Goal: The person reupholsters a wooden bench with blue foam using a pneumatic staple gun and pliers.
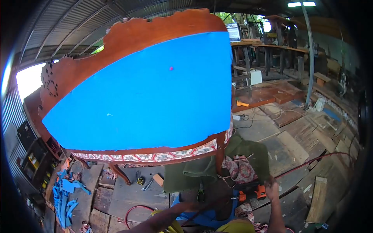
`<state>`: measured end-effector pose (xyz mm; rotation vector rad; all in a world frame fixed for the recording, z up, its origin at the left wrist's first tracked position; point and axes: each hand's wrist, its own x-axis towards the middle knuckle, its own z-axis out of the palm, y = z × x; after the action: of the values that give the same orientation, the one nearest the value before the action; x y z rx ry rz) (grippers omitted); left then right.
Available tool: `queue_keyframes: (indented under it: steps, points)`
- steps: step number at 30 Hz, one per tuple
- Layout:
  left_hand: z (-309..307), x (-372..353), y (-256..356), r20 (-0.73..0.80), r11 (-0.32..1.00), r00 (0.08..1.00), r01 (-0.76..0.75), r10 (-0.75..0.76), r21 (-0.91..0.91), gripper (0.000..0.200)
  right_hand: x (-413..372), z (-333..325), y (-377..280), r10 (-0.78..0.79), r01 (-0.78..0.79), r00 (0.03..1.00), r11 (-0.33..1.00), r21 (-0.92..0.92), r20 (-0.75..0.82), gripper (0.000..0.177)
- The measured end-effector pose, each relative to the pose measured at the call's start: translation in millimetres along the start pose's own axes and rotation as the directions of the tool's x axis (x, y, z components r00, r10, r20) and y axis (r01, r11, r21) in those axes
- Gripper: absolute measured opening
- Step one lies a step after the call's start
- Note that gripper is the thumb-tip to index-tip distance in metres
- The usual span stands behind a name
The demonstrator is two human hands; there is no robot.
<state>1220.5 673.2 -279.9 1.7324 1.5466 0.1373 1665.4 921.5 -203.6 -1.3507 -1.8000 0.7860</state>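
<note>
A carved wooden settee stands in front of me, its back covered with blue fabric (147, 93). Below that runs a patterned upholstered rail (167, 155). At the lower right, my right hand (272, 188) has its fingers bunched at the lower corner of a dark green cloth (254, 153). An orange power tool (260, 191) lies just left of that hand. My left hand (191, 206) reaches across low in front of me, near pliers (200, 193); its fingers are dark and blurred, so I cannot tell what they do. Patterned fabric (240, 169) lies bunched beside the settee's leg.
A tape measure (140, 181) and a small wood block (158, 179) lie on the plank floor. Blue scraps (64, 198) are heaped at left. A red hose (311, 160) crosses the floor at right, near a loose plank (317, 199). A metal post (309, 58) stands further back.
</note>
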Motion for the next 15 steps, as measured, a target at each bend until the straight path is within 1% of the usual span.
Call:
queue_keyframes:
  steps: [1, 2, 3, 4, 5, 6, 7, 8, 9, 10, 11, 12, 13, 14, 15]
  points:
    - [-4.4, 2.2, -4.7, -0.01, 1.0, 1.0, -0.015, 0.015, -0.015, 0.073, 22.3, 2.3, -19.2, -0.041, 0.042, 0.999, 0.998, 0.037, -0.032, 0.055]
    - [-5.5, 11.9, -18.5, 0.128, 0.979, 0.987, 0.073, -0.099, 0.192, 0.071, 44.1, 6.2, -37.9, -0.082, 0.086, 0.995, 0.994, 0.071, -0.056, 0.056]
    - [-3.9, 16.2, -18.8, 0.236, 0.909, 0.943, 0.127, -0.236, 0.398, 0.07, 58.5, 3.9, -75.6, -0.108, 0.114, 0.993, 0.98, 0.162, -0.047, 0.056]
    - [2.9, 19.3, -16.7, 0.233, 0.918, 0.947, 0.121, -0.221, 0.378, 0.07, 73.2, 5.0, -113.7, -0.129, 0.136, 0.991, 0.957, 0.255, -0.043, 0.056]
    - [0.5, 20.4, -7.5, 0.043, 0.942, 0.985, 0.147, -0.168, 0.3, 0.063, 89.3, 2.9, -152.2, -0.165, 0.168, 0.986, 0.952, 0.257, -0.032, 0.061]
    - [-8.6, 20.1, 8.3, -0.15, 0.963, 0.981, 0.156, -0.125, 0.22, 0.058, 107.9, -0.8, -187.4, -0.198, 0.198, 0.98, 0.945, 0.262, -0.026, 0.066]
    - [-25.4, 9.6, 45.0, -0.152, 0.965, 0.981, 0.148, -0.117, 0.215, 0.058, 134.9, 2.5, -213.3, -0.221, 0.222, 0.974, 0.907, 0.358, -0.044, 0.075]
    - [-51.5, -10.2, 98.5, -0.398, 0.982, 0.902, 0.188, -0.17, 0.006, 0.056, 145.4, -9.8, -265.3, -0.284, 0.274, 0.958, 0.878, 0.393, -0.034, 0.079]
    - [-79.6, -20.2, 129.8, -0.601, 0.963, 0.754, 0.174, -0.266, -0.208, 0.054, 167.5, -14.1, -305.8, -0.372, 0.367, 0.924, 0.805, 0.466, -0.085, 0.08]
    - [-98.9, -20.9, 133.9, -0.821, 0.972, 0.542, -0.03, -0.181, -0.234, 0.049, 189.1, -18.7, -346.8, -0.455, 0.452, 0.88, 0.717, 0.53, -0.135, 0.08]
    - [-111.2, -23.7, 139.5, -0.951, 0.952, 0.272, -0.224, -0.144, -0.208, 0.044, 208.9, -24.7, -385.7, -0.508, 0.455, 0.852, 0.595, 0.662, -0.128, 0.08]
    - [-150.6, -43.1, 146.1, -0.956, 0.953, -0.071, -0.087, 0.284, 0.289, 0.038, 238.1, -24.8, -412.1, -0.589, 0.534, 0.79, 0.525, 0.662, -0.17, 0.081]
    - [-183.2, -66.4, 157.4, -0.913, 0.94, -0.237, 0.173, 0.331, 0.295, 0.051, 255.6, -23.8, -435.1, -0.615, 0.562, 0.766, 0.499, 0.66, -0.188, 0.08]
    - [-213.0, -86.5, 170.2, -0.855, 0.874, -0.328, 0.415, 0.401, 0.251, 0.066, 262.2, -22.8, -452.1, -0.631, 0.587, 0.75, 0.498, 0.638, -0.197, 0.079]
    - [-259.1, -110.5, 190.3, -0.846, 0.901, -0.356, 0.33, 0.396, 0.283, 0.09, 268.5, -16.0, -468.1, -0.647, 0.614, 0.733, 0.499, 0.611, -0.209, 0.078]
